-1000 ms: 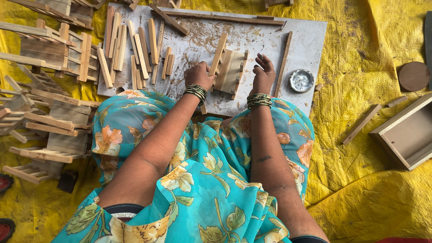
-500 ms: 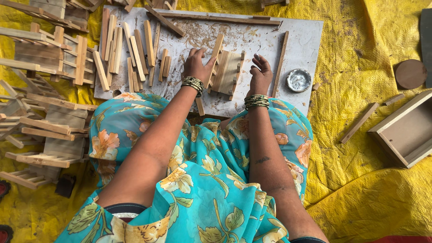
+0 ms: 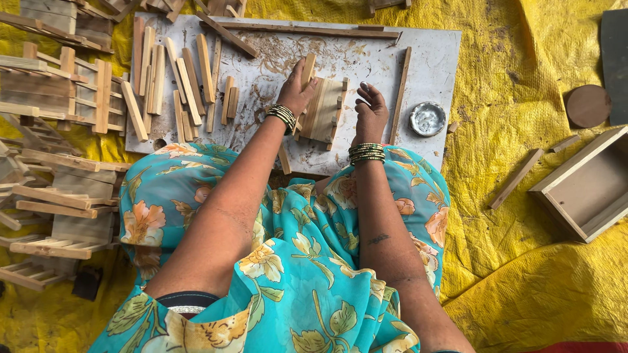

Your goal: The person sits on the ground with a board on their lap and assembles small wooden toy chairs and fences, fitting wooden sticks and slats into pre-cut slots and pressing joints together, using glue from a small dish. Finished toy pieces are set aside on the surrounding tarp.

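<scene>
Left hand is pinching a light, stiff wooden slat by its edges above the slatted wooden piece; right hand is resting open-fingered beside it.

A yellow tarp is lying across the floor, carrying a pale, smeared work board. Loose wooden slats are lying in rows on the board, out to the left of the grips, and a long strip is running along its far edge beyond them. A small round metal dish is sitting just right of the grips. Farther right, an open wooden box is resting beside a brown round disc and a stray stick. Stacked slatted wooden racks are piling up at the far left.
</scene>
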Available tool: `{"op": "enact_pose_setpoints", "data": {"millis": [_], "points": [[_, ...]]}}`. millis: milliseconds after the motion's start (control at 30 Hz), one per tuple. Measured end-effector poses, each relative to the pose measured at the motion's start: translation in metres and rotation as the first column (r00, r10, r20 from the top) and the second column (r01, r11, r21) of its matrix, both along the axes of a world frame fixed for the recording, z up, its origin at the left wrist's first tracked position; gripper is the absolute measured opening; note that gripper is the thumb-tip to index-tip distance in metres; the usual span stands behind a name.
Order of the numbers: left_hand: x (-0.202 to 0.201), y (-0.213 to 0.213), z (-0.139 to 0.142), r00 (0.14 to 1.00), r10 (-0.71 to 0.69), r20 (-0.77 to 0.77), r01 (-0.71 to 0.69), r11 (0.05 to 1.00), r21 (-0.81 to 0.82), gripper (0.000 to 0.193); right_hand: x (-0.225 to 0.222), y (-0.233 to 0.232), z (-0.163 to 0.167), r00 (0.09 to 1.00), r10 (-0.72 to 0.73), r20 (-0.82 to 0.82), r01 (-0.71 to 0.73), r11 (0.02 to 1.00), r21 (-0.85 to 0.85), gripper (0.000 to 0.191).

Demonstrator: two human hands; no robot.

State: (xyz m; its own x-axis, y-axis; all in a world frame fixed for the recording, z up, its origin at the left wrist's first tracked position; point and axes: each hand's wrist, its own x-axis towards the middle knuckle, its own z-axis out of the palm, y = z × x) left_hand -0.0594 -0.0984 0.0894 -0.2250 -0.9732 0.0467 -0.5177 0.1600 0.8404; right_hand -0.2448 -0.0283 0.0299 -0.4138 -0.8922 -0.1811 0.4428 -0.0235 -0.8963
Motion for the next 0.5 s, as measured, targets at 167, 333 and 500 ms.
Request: {"op": "enact_pose_setpoints", "data": {"millis": [167, 333, 500], "points": [[0.0053, -0.0052, -0.0061, 0.997, -0.041, -0.063, 0.044, 0.997, 0.062, 0.056, 0.0010, 0.0009, -0.0025, 1.000, 0.017, -0.007, -0.017, 0.999, 0.031, 0.050], [0.0044, -0.0053, -0.0060, 0.998, -0.044, -0.036, 0.043, 0.999, -0.021, 0.053, 0.0009, 0.0014, -0.0053, 1.000, 0.018, 0.018, -0.019, 1.000, 0.022, 0.050], [0.0024, -0.0039, -0.0013, 1.000, -0.021, 0.005, 0.020, 0.998, 0.063, 0.054, 0.0009, 0.0012, -0.0072, 1.000, 0.025, -0.011, -0.025, 0.998, 0.064, 0.051]]}}
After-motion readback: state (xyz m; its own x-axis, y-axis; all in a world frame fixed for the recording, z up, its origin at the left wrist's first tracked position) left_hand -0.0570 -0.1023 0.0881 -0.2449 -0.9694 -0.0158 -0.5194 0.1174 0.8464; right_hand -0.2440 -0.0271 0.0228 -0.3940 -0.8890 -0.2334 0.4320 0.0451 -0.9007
